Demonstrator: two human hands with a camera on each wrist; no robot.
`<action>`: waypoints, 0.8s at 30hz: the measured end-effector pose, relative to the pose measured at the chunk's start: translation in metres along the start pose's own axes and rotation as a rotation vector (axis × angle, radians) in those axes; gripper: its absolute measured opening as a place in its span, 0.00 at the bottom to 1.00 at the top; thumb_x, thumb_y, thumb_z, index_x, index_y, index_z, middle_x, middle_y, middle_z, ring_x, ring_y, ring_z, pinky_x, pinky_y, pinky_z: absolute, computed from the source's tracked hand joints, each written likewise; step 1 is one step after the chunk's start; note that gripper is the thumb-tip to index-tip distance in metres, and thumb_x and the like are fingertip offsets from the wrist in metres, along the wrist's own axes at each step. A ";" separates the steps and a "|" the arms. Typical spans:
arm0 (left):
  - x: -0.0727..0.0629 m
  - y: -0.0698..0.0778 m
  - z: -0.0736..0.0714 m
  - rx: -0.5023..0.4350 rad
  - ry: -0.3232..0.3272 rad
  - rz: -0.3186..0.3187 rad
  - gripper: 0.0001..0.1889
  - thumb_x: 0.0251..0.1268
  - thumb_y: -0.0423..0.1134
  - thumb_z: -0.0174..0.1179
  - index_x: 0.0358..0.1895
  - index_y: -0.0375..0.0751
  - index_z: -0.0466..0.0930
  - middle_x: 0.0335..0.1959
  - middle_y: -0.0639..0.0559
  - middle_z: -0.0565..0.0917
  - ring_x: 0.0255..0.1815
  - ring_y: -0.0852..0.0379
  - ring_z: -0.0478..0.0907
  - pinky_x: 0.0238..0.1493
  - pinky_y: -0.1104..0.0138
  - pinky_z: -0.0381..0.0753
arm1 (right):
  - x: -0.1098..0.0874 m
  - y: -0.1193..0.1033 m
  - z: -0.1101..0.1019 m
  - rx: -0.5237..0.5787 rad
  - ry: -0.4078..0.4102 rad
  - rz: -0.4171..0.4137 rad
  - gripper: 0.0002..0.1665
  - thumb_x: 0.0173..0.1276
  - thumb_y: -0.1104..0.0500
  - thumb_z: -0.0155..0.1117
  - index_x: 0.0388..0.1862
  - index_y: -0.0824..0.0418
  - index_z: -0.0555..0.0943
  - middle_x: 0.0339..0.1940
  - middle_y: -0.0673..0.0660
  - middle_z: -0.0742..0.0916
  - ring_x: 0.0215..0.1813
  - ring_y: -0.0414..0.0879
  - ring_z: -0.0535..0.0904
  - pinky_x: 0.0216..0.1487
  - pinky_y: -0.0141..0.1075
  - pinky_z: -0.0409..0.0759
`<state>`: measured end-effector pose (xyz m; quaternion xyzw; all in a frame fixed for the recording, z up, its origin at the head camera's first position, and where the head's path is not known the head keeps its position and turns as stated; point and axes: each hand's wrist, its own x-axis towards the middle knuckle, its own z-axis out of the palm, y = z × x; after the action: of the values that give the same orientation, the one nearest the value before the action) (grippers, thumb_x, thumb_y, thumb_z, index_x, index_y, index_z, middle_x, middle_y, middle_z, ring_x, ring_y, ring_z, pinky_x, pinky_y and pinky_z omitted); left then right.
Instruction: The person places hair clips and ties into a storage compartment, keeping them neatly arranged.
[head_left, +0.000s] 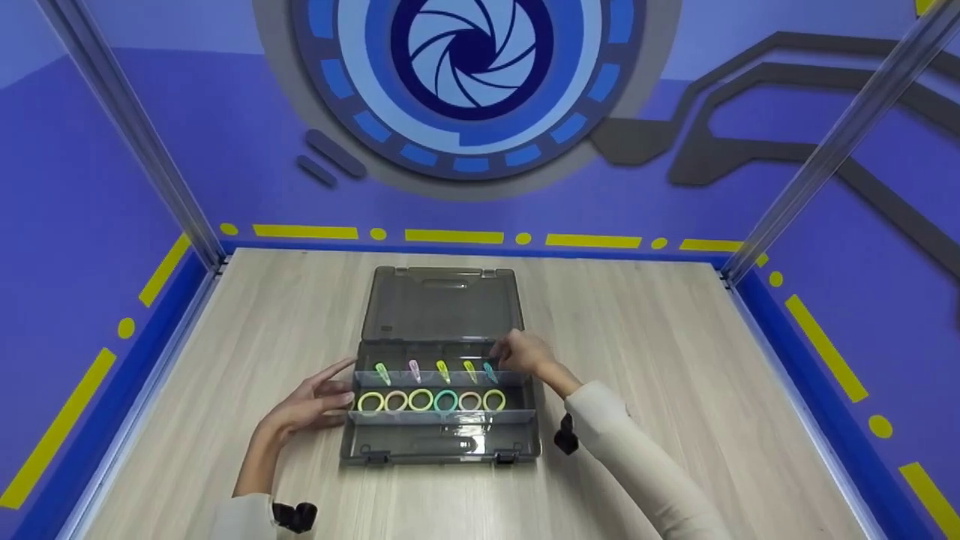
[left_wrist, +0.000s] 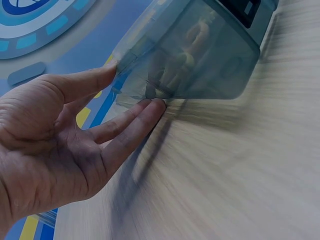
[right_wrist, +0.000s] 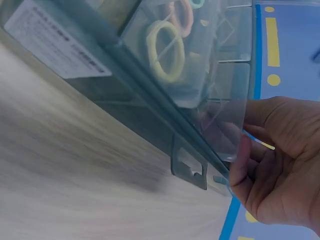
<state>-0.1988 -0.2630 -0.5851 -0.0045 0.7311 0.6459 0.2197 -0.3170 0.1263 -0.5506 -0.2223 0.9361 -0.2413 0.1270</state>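
Observation:
A translucent grey plastic case (head_left: 441, 436) lies open on the table, split by clear dividers into lengthwise compartments. Several snap hair clips in green, pink, yellow and teal stand in a row in the rear compartment. Several ring-shaped hair ties, among them a teal one (head_left: 445, 400), line the middle one. My right hand (head_left: 525, 352) reaches into the rear right corner, its fingertips beside the teal hair clip (head_left: 490, 371); whether they pinch it is hidden. My left hand (left_wrist: 75, 135) touches the case's left side with thumb and fingertips, fingers extended.
The case's lid (head_left: 442, 304) is folded back flat toward the rear wall. The front compartment (head_left: 420, 436) lies nearest me. Pale wood table surface (head_left: 637, 337) surrounds the case, with blue printed panels (head_left: 187, 135) and metal posts at the borders.

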 end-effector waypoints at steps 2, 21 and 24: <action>0.001 0.000 0.000 -0.001 -0.003 0.004 0.41 0.74 0.37 0.61 0.83 0.46 0.48 0.75 0.22 0.60 0.65 0.42 0.78 0.63 0.48 0.82 | 0.000 -0.001 0.001 -0.036 0.001 0.012 0.13 0.56 0.74 0.70 0.40 0.65 0.90 0.35 0.60 0.92 0.38 0.53 0.89 0.40 0.43 0.88; 0.000 -0.002 -0.001 -0.020 0.001 0.001 0.41 0.74 0.38 0.61 0.84 0.46 0.48 0.74 0.23 0.59 0.64 0.42 0.77 0.63 0.46 0.81 | 0.007 -0.010 0.013 -0.115 0.061 -0.090 0.09 0.55 0.74 0.71 0.34 0.67 0.91 0.33 0.60 0.93 0.37 0.56 0.90 0.40 0.50 0.89; 0.001 -0.002 -0.001 -0.013 0.005 -0.003 0.41 0.74 0.39 0.62 0.84 0.47 0.48 0.73 0.24 0.60 0.63 0.43 0.78 0.63 0.46 0.82 | 0.010 -0.008 0.015 -0.119 0.052 -0.061 0.08 0.53 0.74 0.71 0.32 0.67 0.91 0.32 0.60 0.92 0.34 0.53 0.88 0.39 0.50 0.88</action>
<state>-0.1991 -0.2638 -0.5874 -0.0087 0.7276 0.6501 0.2188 -0.3174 0.1094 -0.5610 -0.2515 0.9445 -0.1947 0.0818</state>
